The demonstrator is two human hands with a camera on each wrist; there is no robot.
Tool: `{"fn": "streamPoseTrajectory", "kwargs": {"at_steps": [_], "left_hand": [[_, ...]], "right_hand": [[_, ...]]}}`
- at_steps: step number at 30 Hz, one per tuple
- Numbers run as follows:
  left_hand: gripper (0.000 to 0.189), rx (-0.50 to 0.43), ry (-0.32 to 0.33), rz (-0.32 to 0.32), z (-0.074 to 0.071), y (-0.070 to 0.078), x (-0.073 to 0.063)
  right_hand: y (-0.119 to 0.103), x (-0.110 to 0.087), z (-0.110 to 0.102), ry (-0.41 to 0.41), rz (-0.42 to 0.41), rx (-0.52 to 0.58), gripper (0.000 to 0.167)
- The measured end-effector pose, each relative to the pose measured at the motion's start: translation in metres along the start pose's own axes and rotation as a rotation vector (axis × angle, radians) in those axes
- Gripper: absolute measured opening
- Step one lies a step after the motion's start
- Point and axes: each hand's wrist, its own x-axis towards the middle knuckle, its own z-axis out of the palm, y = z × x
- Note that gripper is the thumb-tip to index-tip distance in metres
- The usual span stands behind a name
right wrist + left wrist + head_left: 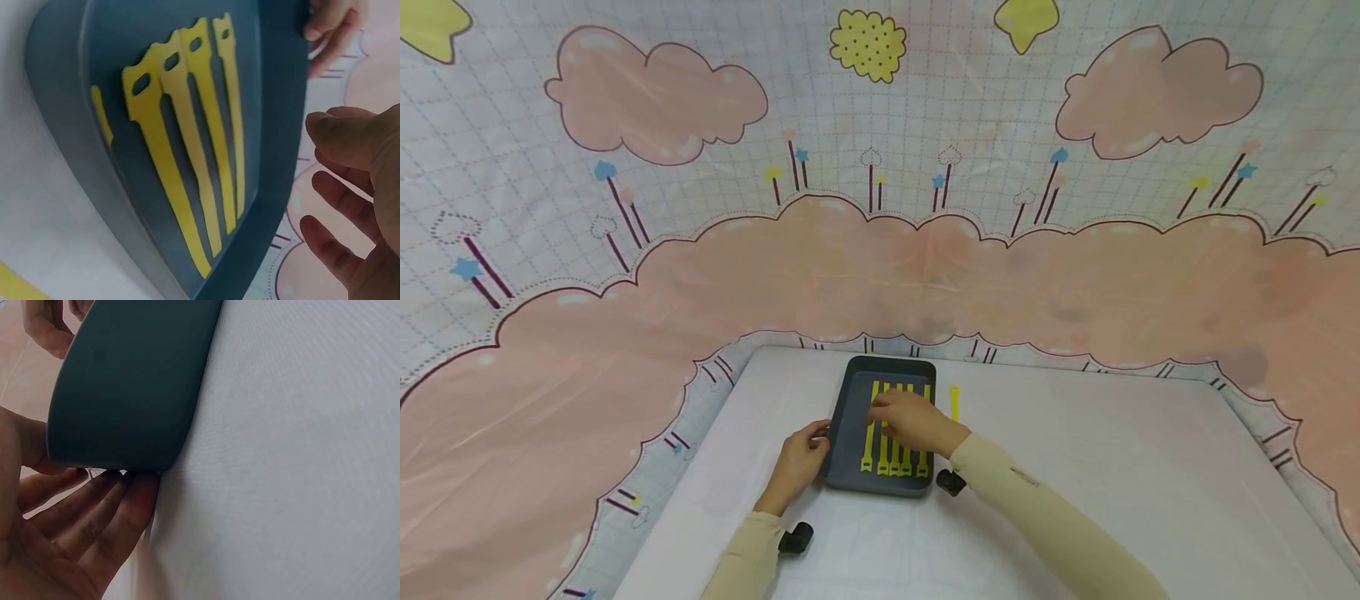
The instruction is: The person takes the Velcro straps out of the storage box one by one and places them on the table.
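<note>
A dark grey-blue tray (847, 446) lies on the table, with several flat yellow straps (165, 169), each with a slotted head, side by side inside it. My left hand (800, 462) is at the tray's left side; in the left wrist view its fingertips (140, 487) rest against the outer wall, fingers extended. Over the straps hovers my right hand (913, 421), its fingers loosely bent and apart with nothing between them in the right wrist view. It hides the middle of some straps in the head view. One more yellow strap (955, 402) lies outside, just right of the tray.
The white table (1112, 467) extends to both sides of the tray. Behind it hangs a printed cloth (970, 275) with clouds and stars. A small black wrist camera (951, 482) sits close to the tray's front right corner.
</note>
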Motion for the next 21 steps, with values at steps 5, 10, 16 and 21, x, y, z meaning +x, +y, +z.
{"fn": "streamPoseTrajectory", "kwargs": {"at_steps": [5,10,16,21], "left_hand": [[0.038,0.004,0.0,-0.022,0.002,-0.003,0.002],[0.039,-0.007,-0.008,-0.023,0.003,-0.004,0.004],[0.039,-0.01,-0.009,-0.02,0.002,-0.004,0.003],[0.039,-0.006,-0.006,-0.019,0.003,-0.005,0.004]], "right_hand": [[-0.001,0.008,0.007,-0.043,-0.041,-0.08,0.031],[-0.001,0.014,0.012,-0.047,-0.078,-0.117,0.028],[0.0,0.021,0.014,-0.109,-0.072,-0.121,0.027],[-0.001,0.023,0.012,-0.153,-0.071,-0.169,0.028]]}}
